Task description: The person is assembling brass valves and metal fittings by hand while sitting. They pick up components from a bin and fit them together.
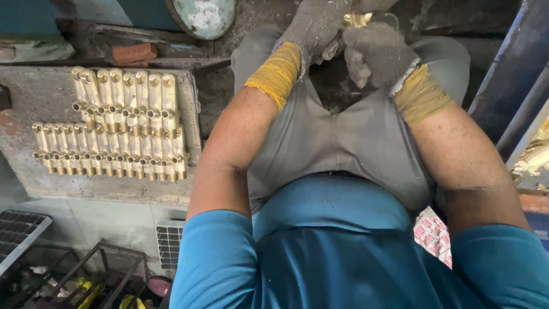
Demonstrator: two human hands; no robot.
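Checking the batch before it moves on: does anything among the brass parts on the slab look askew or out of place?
Nothing stands out. The brass fittings lie in two tidy rows on the concrete slab; both gloved hands, left and right, hold one brass piece.

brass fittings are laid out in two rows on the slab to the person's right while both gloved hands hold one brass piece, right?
Not quite: the head view shows the brass fittings on the slab to the person's left. The left hand and right hand do hold a brass piece.

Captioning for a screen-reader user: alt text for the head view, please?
Seen from above, a seated person's left hand and right hand, in dusty grey gloves with yellow cuffs, together grip a small brass fitting over the lap. To their left, rows of similar brass fittings lie on a worn grey slab.
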